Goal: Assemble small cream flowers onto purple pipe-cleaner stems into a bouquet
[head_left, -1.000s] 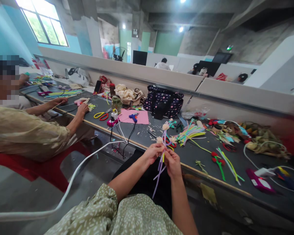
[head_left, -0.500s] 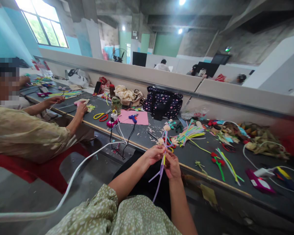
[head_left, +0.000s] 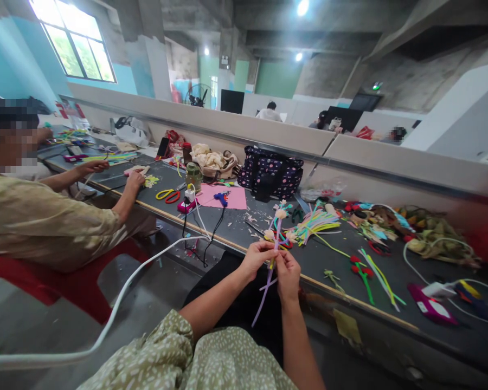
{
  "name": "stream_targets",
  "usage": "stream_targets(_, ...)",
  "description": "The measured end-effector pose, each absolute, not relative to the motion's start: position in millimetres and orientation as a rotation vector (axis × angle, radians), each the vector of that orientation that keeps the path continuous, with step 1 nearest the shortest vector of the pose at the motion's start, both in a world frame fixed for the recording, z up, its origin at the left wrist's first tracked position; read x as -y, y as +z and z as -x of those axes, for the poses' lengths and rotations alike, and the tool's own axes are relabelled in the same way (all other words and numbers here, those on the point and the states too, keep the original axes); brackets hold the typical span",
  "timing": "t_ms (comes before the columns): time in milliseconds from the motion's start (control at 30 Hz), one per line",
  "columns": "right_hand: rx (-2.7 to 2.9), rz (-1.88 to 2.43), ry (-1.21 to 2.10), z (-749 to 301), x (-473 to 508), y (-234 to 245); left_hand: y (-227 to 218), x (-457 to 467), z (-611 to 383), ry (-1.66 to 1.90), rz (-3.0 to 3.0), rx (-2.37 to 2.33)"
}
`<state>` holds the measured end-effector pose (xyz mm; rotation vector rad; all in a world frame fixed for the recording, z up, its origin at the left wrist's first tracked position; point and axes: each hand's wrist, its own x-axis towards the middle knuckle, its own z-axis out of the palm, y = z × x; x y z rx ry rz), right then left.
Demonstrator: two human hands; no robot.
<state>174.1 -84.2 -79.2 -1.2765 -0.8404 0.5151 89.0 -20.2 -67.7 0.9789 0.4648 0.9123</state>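
Observation:
Between my two hands, just off the table's front edge, is a pipe-cleaner flower [head_left: 281,215] with pale cream blossoms and purple stems. My left hand [head_left: 256,259] pinches its stem below the blossoms. Fingers of my right hand [head_left: 288,270] close on the same stem from the other side, slightly lower. Purple pipe-cleaner ends [head_left: 262,307] hang down below my hands, and a bit of yellow shows at the grip. Behind the blossoms, scissors with red and yellow handles [head_left: 285,244] lie partly hidden on the table.
A bundle of pastel pipe cleaners [head_left: 319,222], a red-and-green pipe-cleaner piece [head_left: 364,275] and a magenta power box [head_left: 431,306] lie to the right. A blue glue gun [head_left: 220,199] rests on pink paper [head_left: 239,197]. A white cable [head_left: 124,295] crosses at left, near a seated co-worker [head_left: 44,222].
The flower has turned in my fingers. Its blossoms have shifted slightly right, and the side stem at the bottom now points another way. Both hands keep hold of it.

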Motion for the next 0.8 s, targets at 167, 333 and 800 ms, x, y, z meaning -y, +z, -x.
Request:
stream_targets(167, 1.041, 1.641, 0.101, -173, 89, -78, -67, 27, -90, 1.017, -0.992, -0.552)
stream_targets(333, 1.176, 1.821, -0.262, -166, 87, -84, -64, 28, -93, 1.088, -1.003, -0.614)
stream_targets(800, 1.292, 1.795, -0.128, -165, 95, -70, -57, 17, -85, 1.127, -1.256, -0.565)
